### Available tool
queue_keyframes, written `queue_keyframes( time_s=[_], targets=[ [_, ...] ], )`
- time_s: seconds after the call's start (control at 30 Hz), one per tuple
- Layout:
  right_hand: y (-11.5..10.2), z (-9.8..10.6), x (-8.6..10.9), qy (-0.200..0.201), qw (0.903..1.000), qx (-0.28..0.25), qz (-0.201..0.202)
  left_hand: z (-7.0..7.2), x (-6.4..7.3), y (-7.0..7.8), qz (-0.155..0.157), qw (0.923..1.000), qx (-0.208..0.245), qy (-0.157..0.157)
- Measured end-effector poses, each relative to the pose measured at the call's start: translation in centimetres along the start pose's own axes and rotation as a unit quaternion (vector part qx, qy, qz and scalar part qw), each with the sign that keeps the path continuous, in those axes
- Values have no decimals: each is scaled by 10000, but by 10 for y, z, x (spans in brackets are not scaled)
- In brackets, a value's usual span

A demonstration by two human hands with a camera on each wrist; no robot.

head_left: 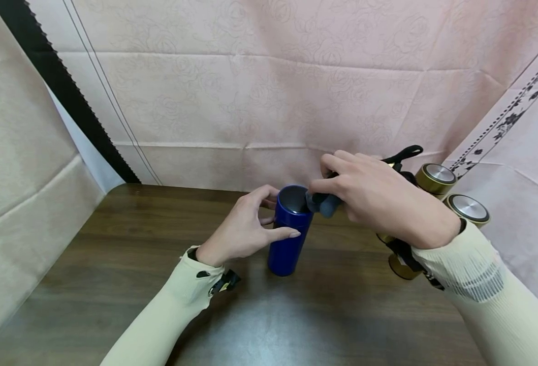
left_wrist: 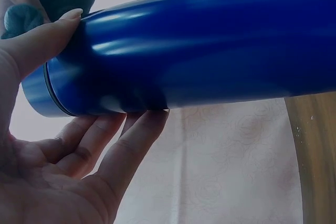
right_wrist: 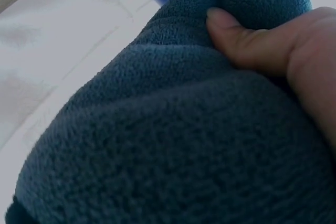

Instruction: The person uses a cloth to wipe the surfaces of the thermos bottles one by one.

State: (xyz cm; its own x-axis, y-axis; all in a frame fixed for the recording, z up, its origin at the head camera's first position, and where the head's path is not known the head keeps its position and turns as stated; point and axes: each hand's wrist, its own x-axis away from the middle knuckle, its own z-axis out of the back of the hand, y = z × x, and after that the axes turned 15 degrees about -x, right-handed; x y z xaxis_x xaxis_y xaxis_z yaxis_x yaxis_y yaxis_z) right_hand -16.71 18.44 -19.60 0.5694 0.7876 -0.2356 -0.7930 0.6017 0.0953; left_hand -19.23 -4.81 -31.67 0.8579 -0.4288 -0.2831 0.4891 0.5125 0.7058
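Observation:
A blue thermos flask (head_left: 288, 254) with a dark round top stands on the brown table. My left hand (head_left: 248, 231) holds it around its upper part, thumb on the near side and fingers along the far side. The left wrist view shows the thumb (left_wrist: 58, 32) near the seam below the flask's top. A bunched dark teal cloth (right_wrist: 152, 114) is pinched in my right hand (head_left: 378, 195). The cloth's folded end meets the right side of the flask's rim in the head view. Much of the cloth is hidden behind the right hand there.
At the right, two gold flasks (head_left: 467, 207) with silver tops stand partly behind my right forearm. A black loop strap (head_left: 406, 153) sticks up beside them. Pale patterned cloth (head_left: 269, 107) hangs along the table's back edge, with more at the left and right.

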Motion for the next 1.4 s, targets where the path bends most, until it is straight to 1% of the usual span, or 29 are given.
queue_keyframes(
  time_s=[0.2,0.33,0.47,0.67,0.8,0.87,0.97,1.13,1.4],
  targets=[
    [-11,3,4,-4,9997,128,208,-2,-1,0,-76,10000,12,-7],
    [-21,2,2,-6,9989,316,339,-2,-2,0,-112,9999,63,7],
    [-28,1,-3,74,9979,389,512,-1,-2,1,-118,9999,38,41],
    [-31,-1,-14,82,9984,250,501,-1,-2,0,-149,9998,91,23],
    [-32,-4,-23,113,9980,337,528,-2,-2,-2,-238,9996,147,45],
    [-32,-5,-26,145,9980,380,492,-2,-2,-3,-277,9995,115,60],
    [-31,-6,-31,183,9984,363,398,-1,-1,-2,-233,9997,42,56],
    [-25,-9,-38,188,9996,120,146,1,0,-2,-134,9999,18,44],
    [-13,-12,-37,134,9995,-172,-235,0,-1,-1,-10,9999,143,-42]
  ],
)
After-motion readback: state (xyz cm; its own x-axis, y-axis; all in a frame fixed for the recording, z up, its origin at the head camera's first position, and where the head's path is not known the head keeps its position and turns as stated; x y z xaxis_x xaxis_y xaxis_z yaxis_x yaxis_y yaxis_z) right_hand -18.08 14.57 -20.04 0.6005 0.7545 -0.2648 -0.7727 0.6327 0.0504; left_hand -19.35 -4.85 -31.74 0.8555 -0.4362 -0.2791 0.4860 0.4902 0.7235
